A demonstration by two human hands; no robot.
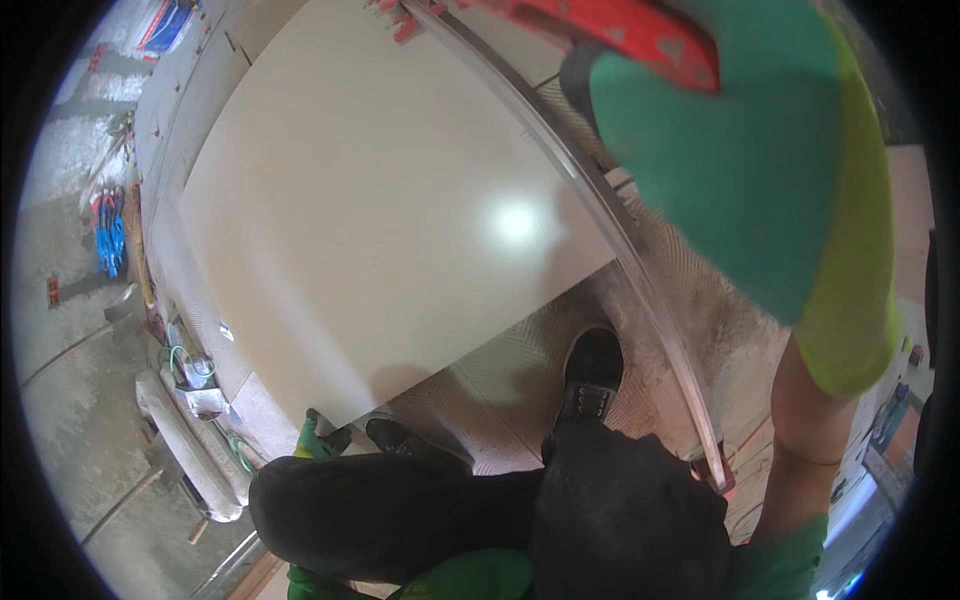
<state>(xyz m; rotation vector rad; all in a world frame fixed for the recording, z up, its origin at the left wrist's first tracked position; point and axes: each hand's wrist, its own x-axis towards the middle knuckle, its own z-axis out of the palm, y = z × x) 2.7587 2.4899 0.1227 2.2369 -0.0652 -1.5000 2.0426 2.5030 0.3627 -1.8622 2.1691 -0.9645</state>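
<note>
A large beige tile (400, 180) lies flat in front of me, reflecting a bright spot of light. My left hand (320, 438), in a green glove with dark fingertips, grips the tile's near-left corner. A long metal rail (640, 255) runs along the tile's right edge, from the top of the view down toward my right knee. My right hand (715, 150), in a green glove with a yellow-green cuff, is raised close to the camera at upper right. It holds a red tool (640, 42), whose far end leaves the frame. Most of the right fingers are hidden or blurred.
My dark shoes (592, 375) stand by the tile's near edge on herringbone-patterned tiles (510, 370). At left are a pale padded object (190, 440), a small container (200, 373) with green cord and a bundle of blue items (108, 230). Red parts (400, 25) sit at the rail's far end.
</note>
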